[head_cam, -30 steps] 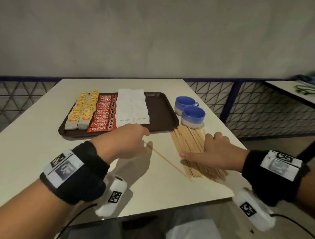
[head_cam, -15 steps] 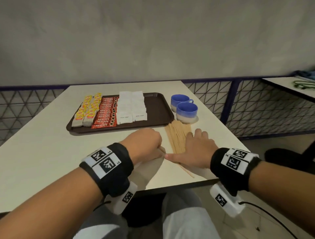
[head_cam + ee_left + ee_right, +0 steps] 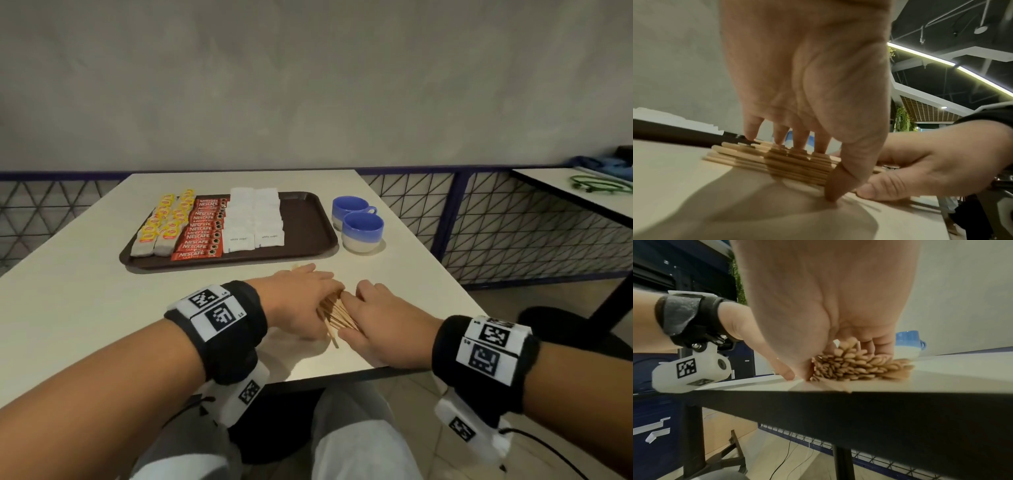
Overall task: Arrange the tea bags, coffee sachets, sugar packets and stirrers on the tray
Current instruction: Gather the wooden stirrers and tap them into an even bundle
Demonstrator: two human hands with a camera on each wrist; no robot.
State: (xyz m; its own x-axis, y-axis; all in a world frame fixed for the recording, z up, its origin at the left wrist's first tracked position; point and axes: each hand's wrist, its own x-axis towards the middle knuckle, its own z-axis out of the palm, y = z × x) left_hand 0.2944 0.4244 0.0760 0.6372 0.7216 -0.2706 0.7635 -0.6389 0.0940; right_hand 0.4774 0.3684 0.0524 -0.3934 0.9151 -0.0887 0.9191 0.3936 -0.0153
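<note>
On the near table, between my two hands, lies a bunch of wooden stirrers (image 3: 335, 313). My left hand (image 3: 308, 294) presses its straight fingers (image 3: 800, 139) onto the stirrers (image 3: 777, 160), thumb tip on the table. From the right, my right hand (image 3: 364, 303) curls its fingers (image 3: 879, 345) and thumb round the stirrers (image 3: 851, 366). Behind them stands the brown tray (image 3: 308, 219). It holds rows of yellow tea bags (image 3: 164, 222), red coffee sachets (image 3: 202, 231) and white sugar packets (image 3: 255, 219). The tray's right third is bare.
Two blue-and-white cups (image 3: 358, 224) stand just right of the tray. The table's front edge (image 3: 859, 400) is close under my wrists. A dark railing (image 3: 445, 212) runs behind and to the right, with a second table (image 3: 582, 195) beyond it.
My hands have come together and the spread stirrers are now squeezed into a tight bunch. The single stirrer my left hand held has joined the pile.
</note>
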